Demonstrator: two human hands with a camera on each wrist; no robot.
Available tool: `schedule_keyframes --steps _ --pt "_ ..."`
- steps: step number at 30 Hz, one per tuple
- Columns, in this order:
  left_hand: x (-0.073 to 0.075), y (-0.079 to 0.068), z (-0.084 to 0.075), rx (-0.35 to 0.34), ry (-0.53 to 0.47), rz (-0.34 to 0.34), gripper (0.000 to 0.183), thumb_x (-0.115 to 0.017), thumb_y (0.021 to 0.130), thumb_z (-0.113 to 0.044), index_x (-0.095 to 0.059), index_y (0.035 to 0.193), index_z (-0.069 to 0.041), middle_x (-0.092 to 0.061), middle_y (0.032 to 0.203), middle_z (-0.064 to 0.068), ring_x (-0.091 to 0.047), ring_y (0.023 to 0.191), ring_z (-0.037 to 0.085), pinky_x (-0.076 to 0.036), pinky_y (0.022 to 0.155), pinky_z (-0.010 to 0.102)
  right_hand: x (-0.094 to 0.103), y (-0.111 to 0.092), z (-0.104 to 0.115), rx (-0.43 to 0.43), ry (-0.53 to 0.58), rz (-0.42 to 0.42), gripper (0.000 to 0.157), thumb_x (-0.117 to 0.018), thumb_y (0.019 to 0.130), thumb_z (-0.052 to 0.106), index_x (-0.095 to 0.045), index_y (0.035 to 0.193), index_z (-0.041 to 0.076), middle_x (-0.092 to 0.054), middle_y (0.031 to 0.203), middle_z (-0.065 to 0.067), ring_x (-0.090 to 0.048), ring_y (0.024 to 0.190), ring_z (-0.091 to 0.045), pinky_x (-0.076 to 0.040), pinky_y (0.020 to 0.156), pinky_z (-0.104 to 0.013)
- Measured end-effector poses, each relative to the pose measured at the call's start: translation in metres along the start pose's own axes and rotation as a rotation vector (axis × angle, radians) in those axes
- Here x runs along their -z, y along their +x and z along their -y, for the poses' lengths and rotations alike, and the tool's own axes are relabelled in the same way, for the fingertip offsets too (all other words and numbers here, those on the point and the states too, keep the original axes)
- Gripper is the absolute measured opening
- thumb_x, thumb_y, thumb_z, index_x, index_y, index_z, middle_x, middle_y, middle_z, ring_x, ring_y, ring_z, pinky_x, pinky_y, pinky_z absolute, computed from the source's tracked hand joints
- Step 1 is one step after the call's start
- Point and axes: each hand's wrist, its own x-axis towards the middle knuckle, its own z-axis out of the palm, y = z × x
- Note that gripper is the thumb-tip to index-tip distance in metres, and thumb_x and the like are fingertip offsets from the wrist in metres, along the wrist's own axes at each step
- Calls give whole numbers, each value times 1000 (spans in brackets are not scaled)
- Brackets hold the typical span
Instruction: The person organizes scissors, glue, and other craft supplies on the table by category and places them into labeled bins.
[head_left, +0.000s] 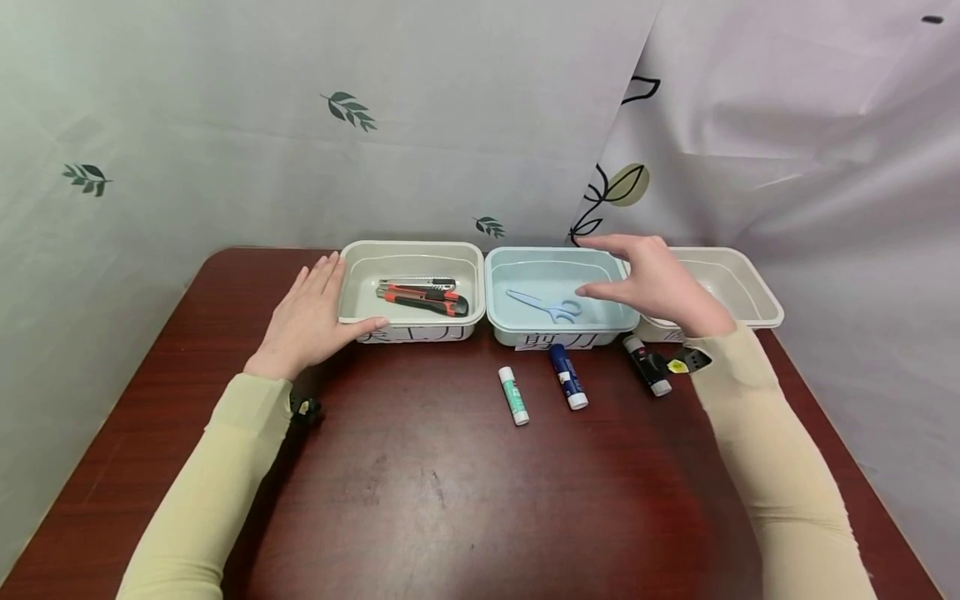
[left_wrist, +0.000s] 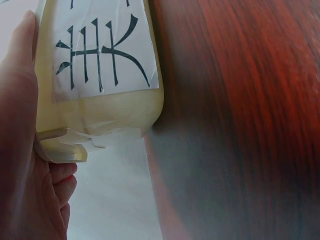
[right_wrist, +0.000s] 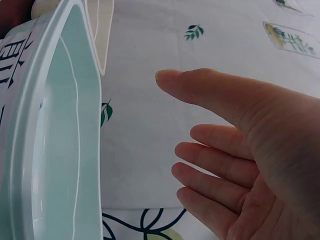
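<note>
My left hand (head_left: 306,318) rests at the left end of a grey-white bin (head_left: 411,248), fingers straight along its side and thumb over the front rim. Several utility knives (head_left: 423,297) lie in that bin. In the left wrist view, the same hand lies against the bin's labelled wall (left_wrist: 102,110). My right hand (head_left: 656,282) hovers above the right end of a light blue bin (head_left: 517,258), thumb and fingers spread, holding nothing. Blue scissors (head_left: 551,307) lie in it. The right wrist view has the right hand (right_wrist: 235,155) beside the blue bin's wall (right_wrist: 65,135).
A third, off-white bin (head_left: 738,283) stands at the right, partly behind the right hand. In front of the bins lie a green-and-white glue stick (head_left: 513,396), a dark blue one (head_left: 567,379) and a black one (head_left: 647,367). A patterned curtain (head_left: 420,125) hangs behind the table.
</note>
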Motion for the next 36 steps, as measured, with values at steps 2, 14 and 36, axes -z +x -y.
schedule_keyframes --steps 2,14,36 --pt "0 0 0 0 -1 0 120 -57 85 -80 -16 160 5 -18 165 24 -14 153 35 -5 125 46 1 -2 3 3 0 0 64 -88 83 24 -64 138 6 -65 134 -14 -56 128 -32 -46 104 -54" --pt "2 1 -1 -2 -1 -1 119 -57 86 -79 -16 160 6 -18 165 24 -13 153 35 -6 125 46 -5 -15 14 93 -24 -36 65 -90 80 26 -66 136 4 -67 129 -12 -63 117 -29 -50 99 -49" --pt "1 0 0 -1 0 -4 121 -58 85 -80 -18 160 6 -19 165 24 -15 152 36 -8 124 48 -36 -41 55 224 -9 90 77 -90 80 34 -58 143 5 -60 140 -6 -56 129 -22 -45 108 -41"
